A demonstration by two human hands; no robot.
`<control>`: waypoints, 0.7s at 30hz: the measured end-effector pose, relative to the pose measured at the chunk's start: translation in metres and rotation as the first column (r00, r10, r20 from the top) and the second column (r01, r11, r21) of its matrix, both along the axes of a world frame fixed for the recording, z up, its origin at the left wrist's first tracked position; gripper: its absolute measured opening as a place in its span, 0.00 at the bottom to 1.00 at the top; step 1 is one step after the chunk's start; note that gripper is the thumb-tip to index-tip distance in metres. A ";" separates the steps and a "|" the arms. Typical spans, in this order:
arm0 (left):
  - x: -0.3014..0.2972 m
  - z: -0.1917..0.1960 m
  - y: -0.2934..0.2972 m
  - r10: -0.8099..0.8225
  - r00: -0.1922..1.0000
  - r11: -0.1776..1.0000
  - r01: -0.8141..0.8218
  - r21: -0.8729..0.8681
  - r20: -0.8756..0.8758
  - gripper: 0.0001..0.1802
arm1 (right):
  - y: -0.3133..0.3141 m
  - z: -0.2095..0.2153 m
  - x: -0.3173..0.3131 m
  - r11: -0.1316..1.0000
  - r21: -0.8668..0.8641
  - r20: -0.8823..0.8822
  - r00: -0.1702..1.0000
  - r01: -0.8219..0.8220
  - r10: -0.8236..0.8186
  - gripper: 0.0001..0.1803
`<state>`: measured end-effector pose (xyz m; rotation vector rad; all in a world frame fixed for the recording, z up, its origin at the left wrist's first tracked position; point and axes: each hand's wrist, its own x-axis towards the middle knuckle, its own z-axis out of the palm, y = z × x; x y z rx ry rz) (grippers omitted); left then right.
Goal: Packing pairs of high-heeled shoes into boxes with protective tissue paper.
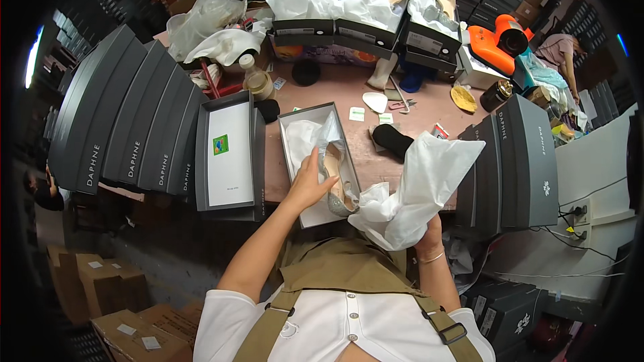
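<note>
A grey shoebox (289,135) lies open on the table in front of me, with white tissue paper (303,135) and a wad of clear plastic in it. One silvery glitter pump (343,205) rests over the box's near right part. My left hand (310,184) grips the pump's side, thumb over its opening. To the right, my right hand (430,238) is closed on a large crumpled sheet of white tissue paper (422,191); the sheet hides most of the fingers and anything inside it. Beyond the sheet lies a black rounded object (391,141).
Dark shoeboxes stand in rows at left (127,121) and right (526,161). An open box lid (228,151) sits left of the working box. Open boxes with glitter shoes (365,27) line the back. An orange blower (493,47), a glue jar (257,84) and a yellow sponge (463,98) are farther off.
</note>
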<state>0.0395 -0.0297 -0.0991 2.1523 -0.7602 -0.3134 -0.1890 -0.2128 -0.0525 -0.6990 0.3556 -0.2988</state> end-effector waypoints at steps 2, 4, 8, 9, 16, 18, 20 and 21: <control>0.002 -0.008 -0.018 0.050 0.992 0.998 -0.047 0.032 -0.117 0.47 | 0.001 0.001 0.000 0.999 -0.017 0.015 0.999 0.033 -0.033 0.33; 0.015 -0.027 -0.028 0.159 0.973 0.987 -0.153 0.052 -0.166 0.47 | 0.002 -0.001 0.003 0.999 -0.045 0.040 0.999 0.019 -0.017 0.33; 0.040 -0.027 -0.002 0.133 0.881 0.833 -0.348 -0.431 -0.455 0.35 | -0.008 0.035 0.016 0.968 -0.202 0.011 0.988 0.150 -0.151 0.31; 0.047 0.001 0.009 0.044 0.881 0.753 -0.339 -0.564 -0.471 0.31 | -0.013 0.041 0.020 0.943 -0.260 0.073 0.978 0.206 -0.193 0.29; 0.080 0.115 0.119 0.030 0.722 0.394 -0.644 -0.656 -0.691 0.14 | 0.028 -0.005 0.114 0.868 -0.348 -0.161 0.934 -0.355 0.318 0.23; 0.058 0.131 0.125 0.099 0.671 0.317 -0.721 -0.616 -0.735 0.13 | 0.046 -0.029 0.147 0.433 -0.556 -0.572 0.704 -0.710 0.421 0.29; 0.061 0.100 0.146 -0.039 0.603 0.221 -0.772 -0.596 -0.796 0.13 | 0.069 -0.058 0.161 -0.213 -0.610 -0.791 0.577 -0.763 0.203 0.31; 0.054 0.093 0.154 0.014 0.624 0.245 -0.760 -0.603 -0.781 0.14 | 0.081 -0.046 0.160 -0.275 -0.640 -0.765 0.626 -0.717 0.151 0.30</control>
